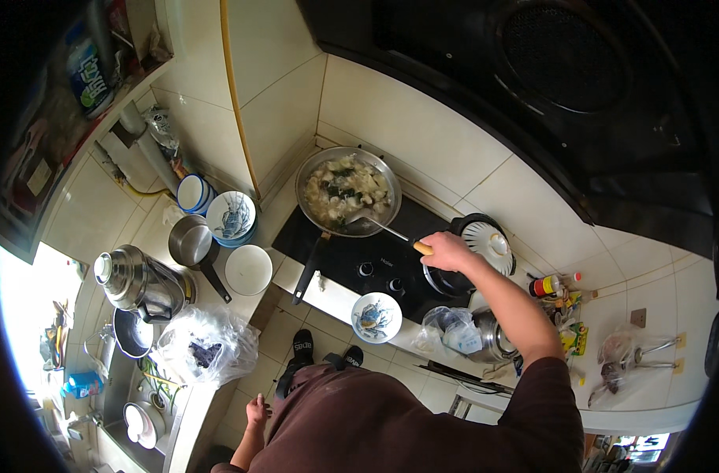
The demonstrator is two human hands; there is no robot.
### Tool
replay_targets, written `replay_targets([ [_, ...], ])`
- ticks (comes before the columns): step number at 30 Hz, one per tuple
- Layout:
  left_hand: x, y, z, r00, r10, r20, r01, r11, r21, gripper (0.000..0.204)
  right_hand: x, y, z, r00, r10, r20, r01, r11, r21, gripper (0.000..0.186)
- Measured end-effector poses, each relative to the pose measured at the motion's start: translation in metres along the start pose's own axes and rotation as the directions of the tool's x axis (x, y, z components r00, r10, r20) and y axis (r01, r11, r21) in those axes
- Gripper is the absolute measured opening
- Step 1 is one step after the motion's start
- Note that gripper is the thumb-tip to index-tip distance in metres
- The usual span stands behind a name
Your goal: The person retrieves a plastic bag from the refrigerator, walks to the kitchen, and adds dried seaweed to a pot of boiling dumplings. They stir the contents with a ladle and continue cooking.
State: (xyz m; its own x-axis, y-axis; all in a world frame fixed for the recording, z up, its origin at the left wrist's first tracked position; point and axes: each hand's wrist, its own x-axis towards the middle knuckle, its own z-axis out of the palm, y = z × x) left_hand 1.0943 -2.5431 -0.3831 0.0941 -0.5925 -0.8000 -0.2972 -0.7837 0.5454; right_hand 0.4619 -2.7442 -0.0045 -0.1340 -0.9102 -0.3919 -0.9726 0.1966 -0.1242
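Observation:
My right hand (447,254) is closed around the yellowish handle of a long metal cooking spoon (389,231). The spoon's head dips into the near right part of a frying pan (302,189), partly sunk in the food. Pale pieces and dark green leaves in liquid (345,185) fill the pan. It stands on the left side of a black glass stove (351,260), its dark handle jutting toward me. Away from the stove, my left hand (258,411) hangs low at my side, fingers loosely bent and apart, holding nothing.
A crab-patterned bowl (377,318) sits at the stove's front edge. A lidded pot (487,246) stands on the right. Left are a saucepan (191,240), stacked bowls (232,214), a white bowl (248,270), a steel thermos (135,277) and a plastic bag (225,339). The range hood (485,102) overhangs.

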Motion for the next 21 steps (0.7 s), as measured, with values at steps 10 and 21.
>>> replay_targets([
  [10,-0.021,0.002,0.003,1.000,0.021,-0.023,-0.020,0.999,0.034,0.045,0.050,-0.043,0.024,0.995,0.103,-0.004,-0.100,0.972,0.211,0.028],
  [21,-0.033,-0.004,0.012,0.996,0.052,-0.069,-0.051,0.999,0.014,0.043,0.085,-0.051,0.028,0.991,0.128,-0.038,-0.091,0.856,0.508,0.023],
])
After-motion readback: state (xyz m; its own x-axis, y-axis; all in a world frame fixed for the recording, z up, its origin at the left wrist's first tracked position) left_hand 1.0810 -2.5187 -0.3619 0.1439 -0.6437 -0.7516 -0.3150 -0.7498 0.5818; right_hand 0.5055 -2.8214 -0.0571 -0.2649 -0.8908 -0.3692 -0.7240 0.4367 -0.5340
